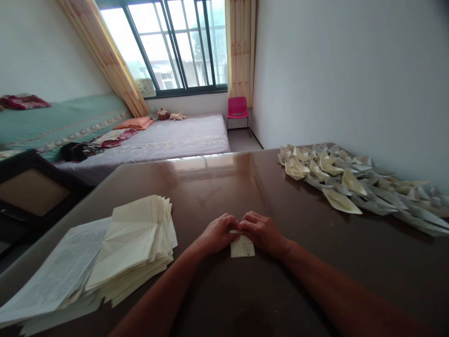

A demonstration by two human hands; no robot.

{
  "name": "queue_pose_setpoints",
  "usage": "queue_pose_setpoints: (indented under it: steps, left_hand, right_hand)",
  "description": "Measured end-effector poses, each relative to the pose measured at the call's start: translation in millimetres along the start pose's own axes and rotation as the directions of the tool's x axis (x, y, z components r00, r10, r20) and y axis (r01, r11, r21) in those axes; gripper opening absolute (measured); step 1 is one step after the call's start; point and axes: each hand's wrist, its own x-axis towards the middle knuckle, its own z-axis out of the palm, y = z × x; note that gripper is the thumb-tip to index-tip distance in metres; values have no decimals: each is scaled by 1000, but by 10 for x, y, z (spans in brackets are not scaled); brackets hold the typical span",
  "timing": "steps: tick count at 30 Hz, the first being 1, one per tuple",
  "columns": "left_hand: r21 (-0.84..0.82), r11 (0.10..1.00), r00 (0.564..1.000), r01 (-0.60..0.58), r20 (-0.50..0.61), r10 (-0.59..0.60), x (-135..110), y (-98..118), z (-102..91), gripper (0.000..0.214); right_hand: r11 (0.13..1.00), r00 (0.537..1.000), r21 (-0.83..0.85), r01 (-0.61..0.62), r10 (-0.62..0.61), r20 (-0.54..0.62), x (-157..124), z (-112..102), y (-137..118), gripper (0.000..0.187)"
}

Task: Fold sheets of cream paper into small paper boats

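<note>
A small folded piece of cream paper (242,247) lies on the brown table (224,182) in front of me. My left hand (216,232) and my right hand (261,231) meet over its far edge, fingers curled and pinching the paper between them. Most of the paper's upper part is hidden under my fingers. A stack of cream sheets (135,248) sits to the left of my left forearm.
A grey printed stack (52,276) lies at the table's left front corner. Many folded paper boats (351,185) are heaped along the right side by the wall. Beyond the table are a bed (175,138), a pink chair (237,108) and a window.
</note>
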Motion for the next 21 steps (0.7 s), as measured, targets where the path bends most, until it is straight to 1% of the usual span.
queue_pose_setpoints:
  steps: [2,3,5,6,8,9,10,11,12,13,15,16,17,18,19,21]
  left_hand:
    - [-147,989,1000,-8,-3,8,14,-22,-1,13]
    - [-245,969,1000,-13,-24,8,29,-30,2,17]
    - [-456,889,995,-24,-98,-23,66,-47,18,24]
    - [-546,837,990,-27,-132,-54,85,-56,34,26]
    - [-664,747,982,-22,-153,-108,117,-73,74,28]
    - [-692,722,983,-18,-144,-114,127,-81,96,28]
    - [-696,718,985,-18,-137,-108,132,-87,115,28]
    - [-675,737,984,-30,-148,-96,133,-92,130,26]
    - [-624,780,979,-53,-185,-82,128,-95,140,24]
    - [-538,839,968,-83,-244,-60,118,-95,143,21]
    - [-271,952,926,-144,-377,33,86,-83,132,22]
    - [-117,979,901,-168,-420,105,66,-74,119,25]
    - [27,982,884,-188,-431,181,45,-63,104,25]
    - [146,967,880,-210,-402,252,25,-53,88,22]
    - [239,942,887,-234,-344,308,8,-46,73,19]
    - [340,899,911,-274,-206,356,-16,-44,48,23]
  right_hand:
    - [989,990,111,-93,104,-92,9,5,-2,21]
    - [974,974,168,-154,178,-142,13,3,2,20]
    - [928,923,264,-264,322,-208,20,-8,19,24]
    - [904,900,297,-307,378,-218,21,-15,28,29]
    - [858,868,341,-384,461,-183,21,-24,43,44]
    - [838,856,353,-416,492,-158,19,-25,48,47]
    - [827,849,354,-437,509,-141,15,-26,51,44]
    - [829,850,346,-439,508,-140,10,-27,53,36]
    - [847,860,326,-420,486,-153,4,-29,54,26]
    - [876,877,294,-383,444,-181,-2,-33,58,19]
    - [939,912,182,-293,331,-242,-16,-50,70,11]
    - [960,927,109,-257,277,-253,-21,-61,80,9]
    - [972,941,32,-231,232,-248,-24,-74,90,8]
    - [976,954,-46,-213,198,-225,-24,-88,100,8]
    - [973,968,-118,-198,175,-182,-22,-103,108,9]
    - [960,986,-222,-168,160,-56,-15,-141,116,9]
